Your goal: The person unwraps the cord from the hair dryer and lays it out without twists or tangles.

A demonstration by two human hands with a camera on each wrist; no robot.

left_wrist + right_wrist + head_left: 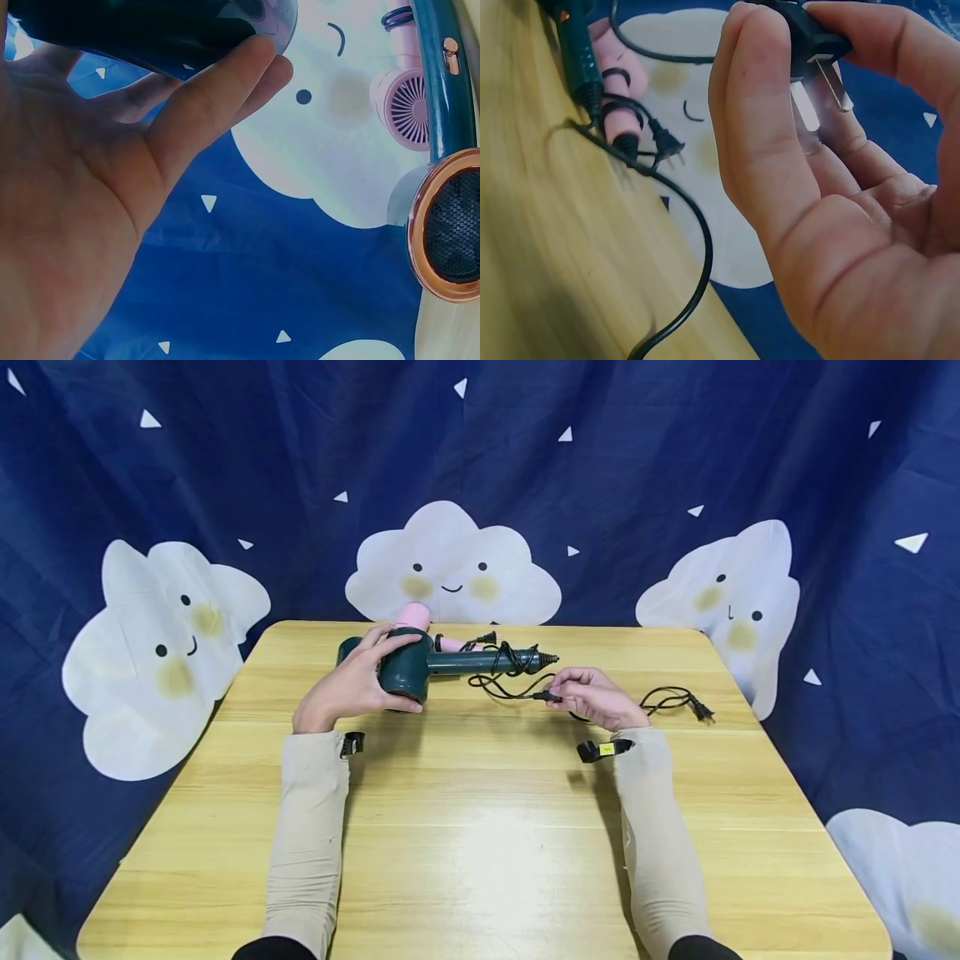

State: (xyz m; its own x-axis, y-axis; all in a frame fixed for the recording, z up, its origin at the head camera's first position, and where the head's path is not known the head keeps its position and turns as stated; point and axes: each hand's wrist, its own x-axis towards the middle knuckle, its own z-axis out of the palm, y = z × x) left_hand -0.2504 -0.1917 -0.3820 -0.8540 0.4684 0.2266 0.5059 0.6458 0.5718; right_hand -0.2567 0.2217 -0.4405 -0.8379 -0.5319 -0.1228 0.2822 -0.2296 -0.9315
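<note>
My left hand (351, 683) grips the barrel of a dark green hair dryer (406, 667), fingers over its top and thumb at its near end. The handle points right, with black cord (517, 657) wound around it. My right hand (592, 697) pinches the black plug (817, 37) of a cord; two metal prongs show in the right wrist view. Behind lies a pink hair dryer (413, 615), partly hidden. A second green hair dryer (448, 90), with a copper-rimmed end, appears in the left wrist view; my left hand mostly covers it in the head view.
Another black plug (703, 712) lies on the wooden table (495, 835) right of my right hand. The pink dryer's plug (489, 637) rests near the green handle. A blue curtain (300, 443) with cloud prints hangs behind the table's far edge.
</note>
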